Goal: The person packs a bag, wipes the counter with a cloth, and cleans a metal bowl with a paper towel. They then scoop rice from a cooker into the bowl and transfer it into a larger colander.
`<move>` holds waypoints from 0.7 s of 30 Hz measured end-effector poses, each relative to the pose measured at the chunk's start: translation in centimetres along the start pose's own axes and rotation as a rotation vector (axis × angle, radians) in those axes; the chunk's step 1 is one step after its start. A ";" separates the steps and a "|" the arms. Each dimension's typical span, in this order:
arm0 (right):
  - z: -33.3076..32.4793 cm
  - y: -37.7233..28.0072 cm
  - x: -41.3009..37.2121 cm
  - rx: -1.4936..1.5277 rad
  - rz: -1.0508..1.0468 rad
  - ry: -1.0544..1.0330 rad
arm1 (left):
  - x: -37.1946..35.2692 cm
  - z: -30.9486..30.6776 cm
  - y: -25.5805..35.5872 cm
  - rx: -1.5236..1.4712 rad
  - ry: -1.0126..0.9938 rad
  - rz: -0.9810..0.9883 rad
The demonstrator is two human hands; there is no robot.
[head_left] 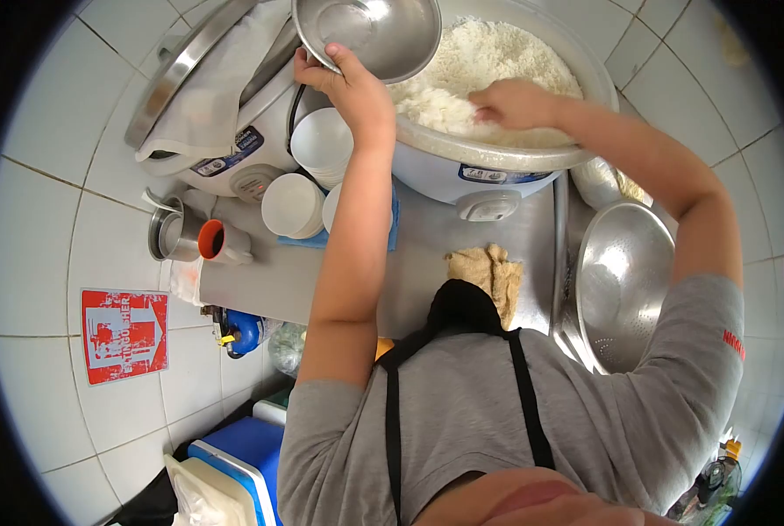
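Note:
My left hand (348, 83) grips the rim of a shiny steel bowl (370, 35) and holds it tilted over the near edge of a large rice cooker pot (497, 158). The pot is heaped with white cooked rice (488, 53). My right hand (515, 103) rests on the rice close to the bowl's lip, fingers curled into the grains; whether it holds a scoop I cannot tell. Both arms reach up over a steel counter (427, 237).
A second rice cooker (243, 162) with its lid open stands left, beside stacks of white bowls (320, 145). A metal cup (171, 235), an orange-rimmed cup (217, 242), a tan cloth (490, 272) and a steel colander (622, 280) surround me. A blue cooler (245, 454) sits on the floor.

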State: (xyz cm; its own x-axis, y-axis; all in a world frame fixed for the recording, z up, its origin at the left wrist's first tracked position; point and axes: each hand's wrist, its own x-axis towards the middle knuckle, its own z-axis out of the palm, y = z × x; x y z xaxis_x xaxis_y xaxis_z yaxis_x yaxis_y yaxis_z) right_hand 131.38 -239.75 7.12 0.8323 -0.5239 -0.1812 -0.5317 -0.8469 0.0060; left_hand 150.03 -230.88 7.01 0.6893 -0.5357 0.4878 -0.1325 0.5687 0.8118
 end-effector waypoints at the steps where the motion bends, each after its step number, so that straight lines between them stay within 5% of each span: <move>1: 0.5 -0.5 0.3 0.070 -0.041 0.020 | -0.1 0.1 0.0 0.005 0.000 0.006; 8: 1.0 1.2 0.6 0.349 -0.162 -0.054 | 0.7 -0.3 -0.8 0.054 0.005 0.068; 12: 0.1 2.8 -0.8 0.760 0.083 -0.273 | 3.8 -0.9 -1.5 0.163 -0.102 0.112; 19: -9.6 4.9 -1.6 0.482 0.281 -0.171 | 5.5 1.2 -0.6 0.662 -0.319 -0.036; 21: -12.4 2.7 -0.1 0.028 0.429 -0.172 | 5.4 3.0 -1.8 0.668 -0.397 -0.142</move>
State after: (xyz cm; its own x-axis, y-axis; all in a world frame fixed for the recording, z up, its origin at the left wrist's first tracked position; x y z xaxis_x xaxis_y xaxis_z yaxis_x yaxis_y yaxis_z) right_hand 131.85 -243.10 19.34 0.4988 -0.8018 -0.3291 -0.8287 -0.5524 0.0899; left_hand 151.87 -236.67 9.13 0.4427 -0.8292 0.3411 -0.5487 0.0504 0.8345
